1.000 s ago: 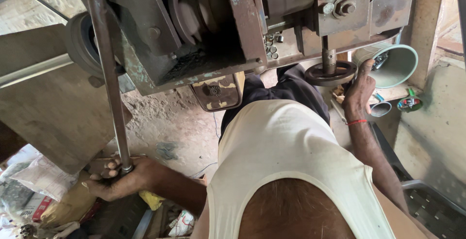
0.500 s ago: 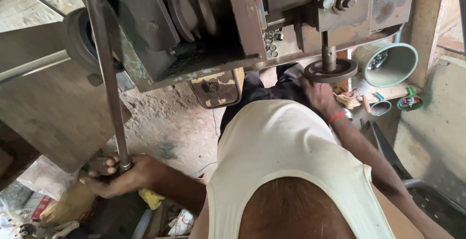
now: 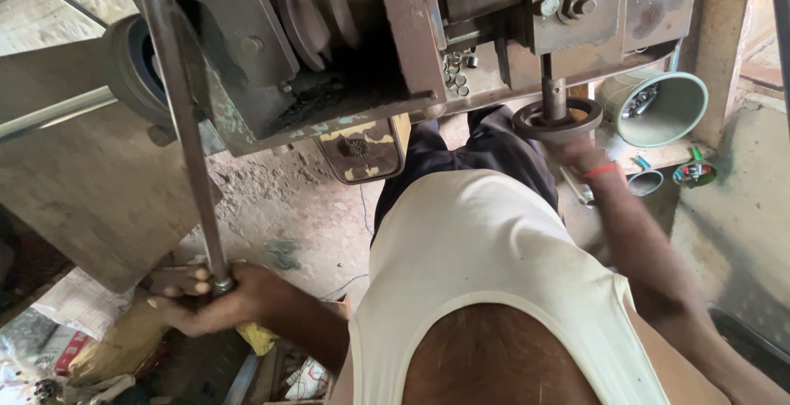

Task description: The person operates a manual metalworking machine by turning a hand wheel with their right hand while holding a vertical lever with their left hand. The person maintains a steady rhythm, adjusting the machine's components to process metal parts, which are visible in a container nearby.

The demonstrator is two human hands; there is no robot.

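Under the worn machine, the left hand [image 3: 216,300] grips the long lever [image 3: 183,125] with fingers closed round its end, while the right hand [image 3: 576,151] sits at the round die [image 3: 558,119], its fingers hidden, the pressing seemingly not yet done

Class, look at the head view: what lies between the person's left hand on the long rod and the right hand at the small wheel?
In the head view, the person's own torso in a white vest lies between the left hand and right hand.

The right hand [image 3: 576,154] is blurring beneath the round metal wheel [image 3: 558,119], its fingers indistinguishable. The long lever [image 3: 185,150] is running off the top edge.
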